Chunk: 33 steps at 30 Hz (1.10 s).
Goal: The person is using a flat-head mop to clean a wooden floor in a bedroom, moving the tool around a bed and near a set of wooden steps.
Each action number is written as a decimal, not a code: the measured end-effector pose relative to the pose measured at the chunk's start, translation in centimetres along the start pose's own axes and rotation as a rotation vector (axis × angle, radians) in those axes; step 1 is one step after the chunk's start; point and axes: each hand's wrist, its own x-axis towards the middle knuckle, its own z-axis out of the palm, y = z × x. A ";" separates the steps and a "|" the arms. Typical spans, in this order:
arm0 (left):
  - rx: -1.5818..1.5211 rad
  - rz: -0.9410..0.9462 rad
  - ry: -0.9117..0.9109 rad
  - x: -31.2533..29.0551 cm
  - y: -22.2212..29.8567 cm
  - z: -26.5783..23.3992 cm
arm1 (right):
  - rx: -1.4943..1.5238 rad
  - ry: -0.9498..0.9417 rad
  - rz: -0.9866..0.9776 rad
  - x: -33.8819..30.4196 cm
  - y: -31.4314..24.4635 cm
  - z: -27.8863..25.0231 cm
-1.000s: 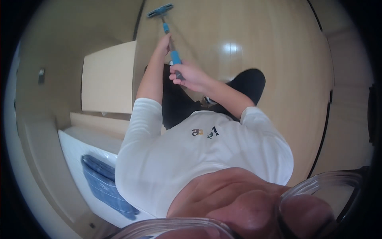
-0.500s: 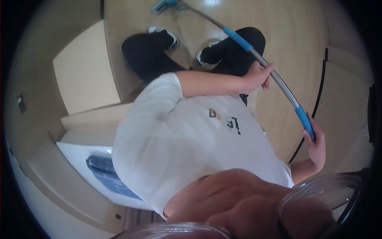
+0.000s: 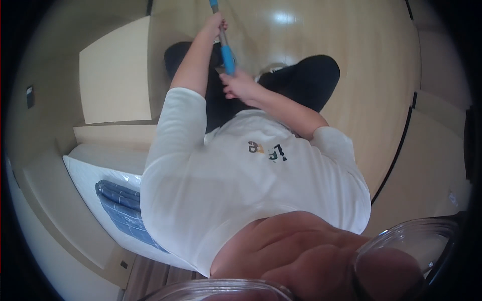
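Note:
Ahead of my left leg, a mop [image 3: 229, 59] with a metal pole and blue grips slants up to the top edge of the view. My left hand [image 3: 216, 26] is wrapped round the metal part, between two blue sections. Just below it, my right hand [image 3: 241, 86] is closed at the near end of the lower blue grip, its fingers curled. The mop's head lies outside the view.
Pale wood-look floor [image 3: 371, 95] spreads ahead and to the right. A light wooden cabinet or panel [image 3: 115, 75] stands at my left. Behind it lies a plastic-wrapped mattress [image 3: 83, 168] with folded blue cloth [image 3: 120, 205] on top. A pale panel [image 3: 432, 150] borders the right.
Both hands have swung the mop from my right side to the left and away from me. The mop's head has left the view at the top.

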 end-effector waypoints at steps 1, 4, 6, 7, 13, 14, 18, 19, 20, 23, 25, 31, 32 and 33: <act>0.023 0.015 -0.032 0.5 1.5 1.6 | -0.001 0.031 -0.021 -0.3 -2.3 1.3; 0.077 -0.097 -0.163 0.1 5.3 5.2 | 0.133 0.025 -0.086 -1.2 -5.1 0.3; 0.152 -0.045 -0.026 -0.5 1.1 7.4 | 0.233 -0.188 -0.075 -3.0 -4.1 -4.0; 0.173 -0.020 0.047 -0.7 -1.0 8.9 | 0.183 -0.050 -0.024 -6.0 -4.3 -5.9; -0.702 -0.948 -1.173 -25.3 -14.2 30.1 | -0.154 0.871 -0.097 -36.3 -2.0 -19.2; -0.524 -0.919 -1.229 -31.1 -13.8 31.3 | -0.225 1.066 -0.067 -40.6 -2.7 -16.4; -0.325 -1.041 -1.534 -39.6 -17.8 32.4 | -0.338 1.473 -0.022 -53.1 -0.3 -9.8; -0.239 -1.008 -1.597 -40.9 -17.5 31.5 | -0.281 1.431 -0.068 -55.4 1.6 -8.8; -0.156 -0.959 -1.651 -41.4 -17.2 31.2 | -0.233 1.375 -0.120 -56.5 2.6 -8.9; -0.138 -0.883 -1.478 -38.0 -20.1 31.2 | -0.386 1.301 -0.323 -53.3 5.5 -13.1; -0.303 -0.690 -1.365 -33.6 -20.6 30.6 | -0.439 1.146 -0.345 -47.3 4.3 -15.8; -0.342 -0.142 -0.440 -17.0 -12.1 22.7 | -0.109 0.241 -0.127 -18.7 -0.4 -15.8; -0.416 -0.050 -0.328 -11.3 -11.1 17.5 | -0.309 0.187 -0.134 -13.1 -1.1 -12.2; -0.266 -0.157 -0.198 -11.5 -8.0 16.4 | -0.513 0.142 -0.269 -9.1 -1.0 -10.2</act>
